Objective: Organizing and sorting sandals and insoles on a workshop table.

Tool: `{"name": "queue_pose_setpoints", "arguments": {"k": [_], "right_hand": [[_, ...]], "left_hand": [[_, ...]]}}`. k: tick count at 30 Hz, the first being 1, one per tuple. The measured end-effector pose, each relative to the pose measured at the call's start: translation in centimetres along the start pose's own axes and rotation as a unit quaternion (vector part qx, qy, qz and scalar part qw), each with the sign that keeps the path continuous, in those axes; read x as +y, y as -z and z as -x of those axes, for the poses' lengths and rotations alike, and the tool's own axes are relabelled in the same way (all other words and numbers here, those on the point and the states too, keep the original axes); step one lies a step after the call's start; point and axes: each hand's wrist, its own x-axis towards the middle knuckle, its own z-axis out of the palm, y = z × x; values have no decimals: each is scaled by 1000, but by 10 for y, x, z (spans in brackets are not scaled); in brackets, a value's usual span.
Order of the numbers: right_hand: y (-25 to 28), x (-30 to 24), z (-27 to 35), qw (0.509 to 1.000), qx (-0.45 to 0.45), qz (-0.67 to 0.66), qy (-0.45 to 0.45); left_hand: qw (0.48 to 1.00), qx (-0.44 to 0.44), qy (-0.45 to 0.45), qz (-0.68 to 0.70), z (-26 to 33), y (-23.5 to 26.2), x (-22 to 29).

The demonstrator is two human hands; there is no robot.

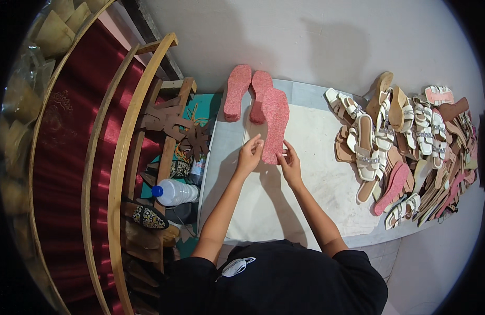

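A pink speckled shoe sole (277, 121) is held over the table, its toe end pointing away from me and overlapping another sole. My right hand (290, 167) grips its near right corner between thumb and fingers. Along the left edge, my left hand (248, 156) has its fingers closed against the sole; part of that grip is hidden. Two more pink soles, a left one (237, 92) and a right one (260, 86), lie at the table's far edge by the wall. The right one is partly covered by the held sole.
A heap of white strapped sandals (365, 142) and loose soles, including a pink one (393, 186), covers the table's right side. On the left stand a wooden rack (121, 147), a bottle with a blue cap (177, 192) and brown cut pieces (166, 122). A wall (305, 42) closes the far side.
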Motion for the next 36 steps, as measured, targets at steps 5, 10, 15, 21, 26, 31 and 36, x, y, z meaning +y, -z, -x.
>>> {"name": "queue_pose_setpoints", "arguments": {"k": [5,10,15,21,26,31,36], "right_hand": [[2,10,-62,998,20,63,-7],[-9,17,-114,998,12,68,-8],[-19,30,-144,995,17,94,-31],[-24,43,-157,987,27,159,7],[-25,43,-156,968,33,242,52],[-23,47,-160,941,26,321,103],[-21,53,-161,947,19,316,57]], "left_hand": [[994,53,-50,-84,-30,6,-4],[963,77,-152,-210,-49,9,-19],[937,117,-181,-275,-73,3,-22],[930,167,-187,-268,-98,-4,-33],[945,145,-151,-253,-100,-5,-33],[936,156,-138,-283,-101,-8,-29],[936,156,-135,-285,-102,-8,-33]]}}
